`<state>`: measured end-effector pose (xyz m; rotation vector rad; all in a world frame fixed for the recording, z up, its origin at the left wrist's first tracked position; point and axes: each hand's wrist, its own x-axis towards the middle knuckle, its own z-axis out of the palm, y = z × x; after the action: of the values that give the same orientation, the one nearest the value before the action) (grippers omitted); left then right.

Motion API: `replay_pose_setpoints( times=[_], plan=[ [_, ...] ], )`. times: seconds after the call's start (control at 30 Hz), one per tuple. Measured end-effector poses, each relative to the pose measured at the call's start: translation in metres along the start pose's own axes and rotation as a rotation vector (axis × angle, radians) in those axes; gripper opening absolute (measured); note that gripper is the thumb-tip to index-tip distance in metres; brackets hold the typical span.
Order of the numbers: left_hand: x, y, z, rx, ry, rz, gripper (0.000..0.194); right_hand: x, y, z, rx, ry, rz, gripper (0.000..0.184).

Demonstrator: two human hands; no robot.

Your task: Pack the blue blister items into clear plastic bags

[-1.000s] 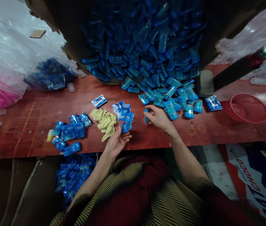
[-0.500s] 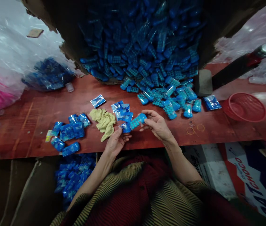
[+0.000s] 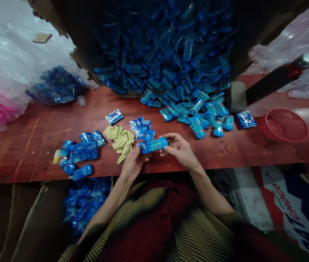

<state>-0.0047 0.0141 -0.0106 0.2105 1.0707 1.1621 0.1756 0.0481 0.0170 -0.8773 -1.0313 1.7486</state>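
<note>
Two bare hands meet just above the near edge of a red worktop (image 3: 42, 125). The left hand (image 3: 133, 163) pinches a small printed blue wrapper (image 3: 143, 147) between thumb and fingers, and the right hand (image 3: 182, 151) grips the rounded blue end of a small clear-and-blue pack (image 3: 157, 144) that shows rows of turquoise dots. The pack lies level between the hands, its left end against the wrapper; whether it is inside cannot be told. Just beyond the left hand is a loose stack of flat blue wrappers (image 3: 142, 127), with a crumpled yellow-green cloth (image 3: 120, 141) beside it. One flat blue packet (image 3: 114, 117) lies behind the cloth. Further left is a cluster of wrapped blue packs (image 3: 83, 151), next to a small yellow-and-white piece (image 3: 57, 156). Beyond the right hand, a heap of dotted blue packs (image 3: 183, 109) spills from a dark, torn-edged box (image 3: 242, 36). To the right of the heap are a shiny blue packet (image 3: 246, 119), a hammer (image 3: 274, 82) with a black handle tilted up, a round red basket (image 3: 283, 125) and thin yellow rubber bands (image 3: 232, 148). Below the worktop, on the left, sits a pile of blue packs (image 3: 85, 203).
</note>
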Motion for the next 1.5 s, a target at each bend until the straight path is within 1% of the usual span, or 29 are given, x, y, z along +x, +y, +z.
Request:
replay_pose_setpoints(
  times=[0.07, 0.1, 0.13, 0.2, 0.27, 0.33, 0.37, 0.4, 0.53, 0.57, 0.67, 0.77, 0.87, 0.97, 1.1, 1.2, 1.27, 1.37, 1.4, 1.5],
  plan=[
    [0.000, 0.000, 0.001, 0.001, 0.019, -0.001, 0.028, -0.003, 0.008, 0.003, -0.039, -0.010, -0.014, 0.031],
    [0.001, 0.000, 0.002, -0.001, 0.032, -0.005, 0.026, -0.005, 0.012, 0.005, -0.085, 0.004, -0.051, 0.031],
    [0.001, 0.000, 0.003, -0.004, 0.046, -0.013, 0.025, -0.008, 0.017, 0.007, -0.153, 0.028, -0.112, 0.031],
    [0.002, 0.000, 0.005, -0.017, 0.065, -0.036, 0.022, -0.013, 0.026, 0.011, -0.344, 0.073, -0.278, 0.029],
    [0.003, 0.000, 0.007, -0.044, 0.068, -0.049, 0.020, -0.017, 0.033, 0.014, -0.536, 0.080, -0.439, 0.028],
    [0.003, 0.001, 0.010, -0.074, 0.058, -0.048, 0.019, -0.019, 0.038, 0.016, -0.644, 0.056, -0.527, 0.030],
    [0.003, 0.001, 0.010, -0.088, 0.057, -0.044, 0.018, -0.020, 0.040, 0.017, -0.651, 0.047, -0.537, 0.031],
    [0.003, 0.002, 0.011, -0.098, 0.059, -0.040, 0.017, -0.020, 0.043, 0.017, -0.627, 0.043, -0.522, 0.031],
    [0.001, 0.004, 0.013, -0.107, 0.080, -0.042, 0.012, -0.017, 0.055, 0.018, -0.369, 0.068, -0.356, 0.030],
    [0.001, 0.004, 0.014, -0.116, 0.089, -0.044, 0.011, -0.017, 0.058, 0.019, -0.335, 0.081, -0.330, 0.029],
    [0.001, 0.007, 0.018, -0.164, 0.121, -0.067, 0.005, -0.019, 0.065, 0.023, -0.379, 0.113, -0.320, 0.026],
    [0.002, 0.009, 0.020, -0.164, 0.125, -0.109, 0.008, -0.021, 0.067, 0.027, -0.359, 0.152, -0.316, 0.027],
    [0.001, 0.010, 0.019, -0.130, 0.099, -0.121, 0.008, -0.020, 0.068, 0.028, -0.295, 0.185, -0.292, 0.022],
    [-0.001, 0.010, 0.018, -0.115, 0.078, -0.126, 0.006, -0.021, 0.069, 0.028, -0.285, 0.208, -0.258, 0.014],
    [-0.002, 0.011, 0.021, -0.094, 0.080, -0.097, 0.005, -0.024, 0.065, 0.027, -0.311, 0.212, -0.204, 0.014],
    [-0.003, 0.012, 0.020, -0.028, 0.010, -0.098, 0.003, -0.025, 0.059, 0.025, -0.335, 0.197, -0.207, 0.014],
    [-0.003, 0.013, 0.018, 0.000, -0.056, -0.118, 0.006, -0.024, 0.055, 0.024, -0.288, 0.158, -0.183, 0.021],
    [-0.004, 0.014, 0.015, -0.007, -0.145, -0.119, 0.012, -0.021, 0.051, 0.020, -0.182, 0.077, -0.133, 0.041],
    [-0.005, 0.015, 0.014, -0.009, -0.171, -0.120, 0.015, -0.020, 0.049, 0.019, -0.191, 0.060, -0.138, 0.048],
    [-0.008, 0.017, 0.014, 0.004, -0.233, -0.169, 0.020, -0.017, 0.044, 0.013, -0.323, 0.053, -0.194, 0.074]
  ],
)
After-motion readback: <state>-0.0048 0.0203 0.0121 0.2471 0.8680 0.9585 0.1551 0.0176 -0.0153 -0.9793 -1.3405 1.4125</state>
